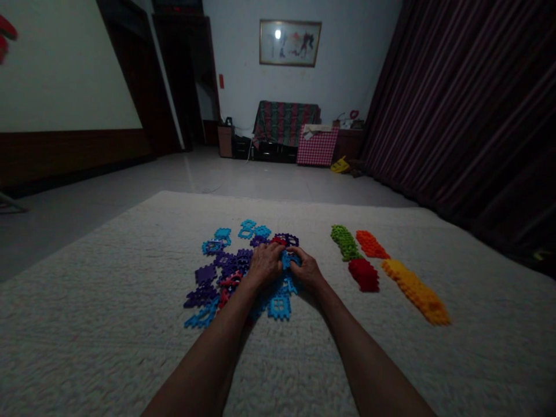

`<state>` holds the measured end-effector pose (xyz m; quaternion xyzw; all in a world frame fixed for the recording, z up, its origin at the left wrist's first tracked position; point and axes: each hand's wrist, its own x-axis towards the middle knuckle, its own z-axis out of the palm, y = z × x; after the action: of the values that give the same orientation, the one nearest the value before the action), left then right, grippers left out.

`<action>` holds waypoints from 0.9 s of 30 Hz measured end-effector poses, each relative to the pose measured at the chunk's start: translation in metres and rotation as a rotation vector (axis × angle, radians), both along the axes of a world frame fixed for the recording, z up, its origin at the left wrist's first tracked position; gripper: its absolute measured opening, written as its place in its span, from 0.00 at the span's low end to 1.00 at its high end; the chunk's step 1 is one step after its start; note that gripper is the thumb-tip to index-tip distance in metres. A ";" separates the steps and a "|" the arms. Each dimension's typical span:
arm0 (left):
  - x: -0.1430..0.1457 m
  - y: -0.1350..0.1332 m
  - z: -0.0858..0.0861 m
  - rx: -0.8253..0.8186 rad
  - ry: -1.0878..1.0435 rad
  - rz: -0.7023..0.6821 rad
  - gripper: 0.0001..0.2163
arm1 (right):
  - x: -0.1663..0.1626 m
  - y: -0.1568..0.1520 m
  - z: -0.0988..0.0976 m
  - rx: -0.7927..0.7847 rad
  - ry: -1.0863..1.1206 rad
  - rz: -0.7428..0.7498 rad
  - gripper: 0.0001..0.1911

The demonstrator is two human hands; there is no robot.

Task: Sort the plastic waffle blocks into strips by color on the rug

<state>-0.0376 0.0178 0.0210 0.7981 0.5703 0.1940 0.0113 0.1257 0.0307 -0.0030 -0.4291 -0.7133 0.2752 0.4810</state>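
Observation:
Both hands work over a loose heap of notched plastic interlocking tiles in blue, purple and red. My right hand (307, 269) curls its fingers and thumb around a blue tile (285, 260) at the heap's right side. Close beside it, my left hand (266, 265) bends over the heap with its fingers closed near a red tile (278, 241); what lies under them is hidden. Purple tiles (205, 274) spread to the left, and a blue window-shaped tile (279, 307) lies in front. More red tiles (230, 280) show beside my left forearm.
To the right lie sorted rows of tiles: green (345, 242), orange (372, 244), red (364, 274) and yellow (416, 291). All rest on a pale quilted mat (108, 301). Beyond are a tiled floor (182, 174), a cloth-draped piece of furniture (286, 123) and a dark curtain (460, 116).

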 end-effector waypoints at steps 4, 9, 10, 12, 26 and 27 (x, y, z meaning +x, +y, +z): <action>0.002 -0.001 0.005 -0.029 0.050 0.017 0.25 | 0.001 0.006 -0.002 0.053 0.070 -0.132 0.22; 0.003 -0.006 0.008 -0.066 0.075 0.028 0.25 | 0.002 0.010 -0.001 0.094 0.033 -0.224 0.15; 0.004 -0.007 0.008 -0.068 0.076 0.037 0.25 | 0.001 0.009 0.000 0.094 0.029 -0.230 0.15; 0.005 -0.009 0.009 -0.063 0.081 0.056 0.22 | 0.000 0.006 0.001 0.077 0.044 -0.246 0.15; 0.009 -0.007 0.007 -0.027 0.036 0.150 0.10 | 0.008 0.004 0.007 0.011 0.051 -0.110 0.12; 0.009 -0.007 0.007 -0.019 0.030 0.152 0.10 | 0.008 0.004 0.008 0.020 0.063 -0.127 0.10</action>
<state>-0.0285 0.0107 0.0278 0.7553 0.6309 0.1772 -0.0044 0.1342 0.0343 0.0048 -0.4599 -0.6719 0.2503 0.5239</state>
